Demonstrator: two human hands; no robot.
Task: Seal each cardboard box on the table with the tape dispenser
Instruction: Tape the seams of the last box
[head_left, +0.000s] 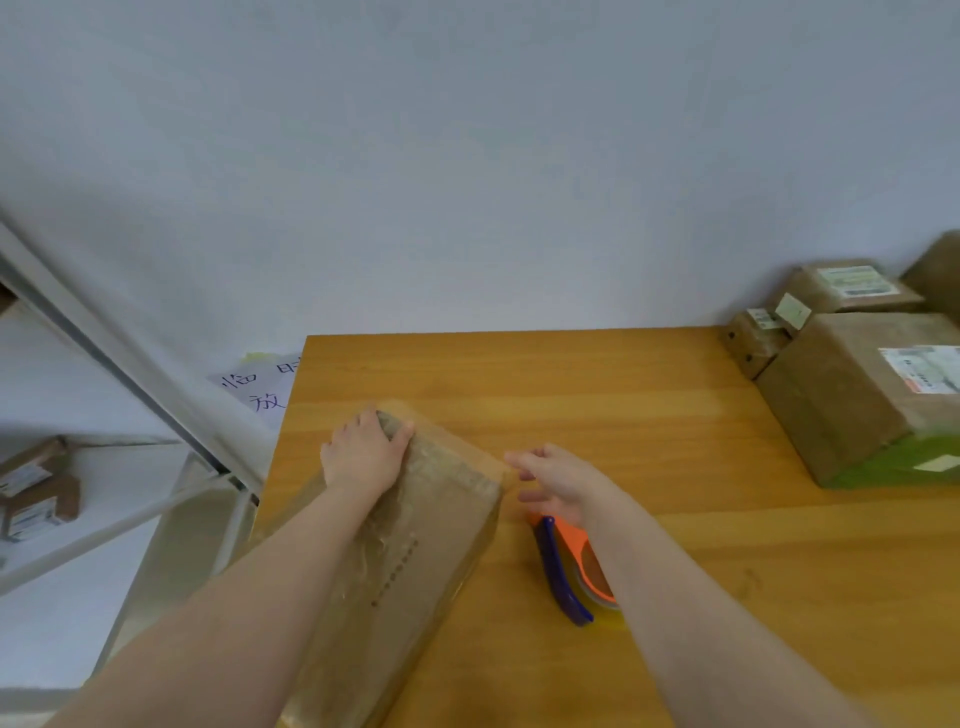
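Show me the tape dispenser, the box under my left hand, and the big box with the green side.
tape dispenser (574, 551): head view, on its orange body.
taped cardboard box (428, 540): head view, on its top face.
big green-sided box (841, 415): head view, on its brown front face.

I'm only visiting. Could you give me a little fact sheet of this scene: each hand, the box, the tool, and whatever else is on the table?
Left hand: lies on the far end of the box
Right hand: open, empty, blurred, close to the tape dispenser
Box: by the left edge of the table, glossy tape on top
Tape dispenser: on the table right of the box, not held
Other boxes: labelled, grouped at the far right of the table
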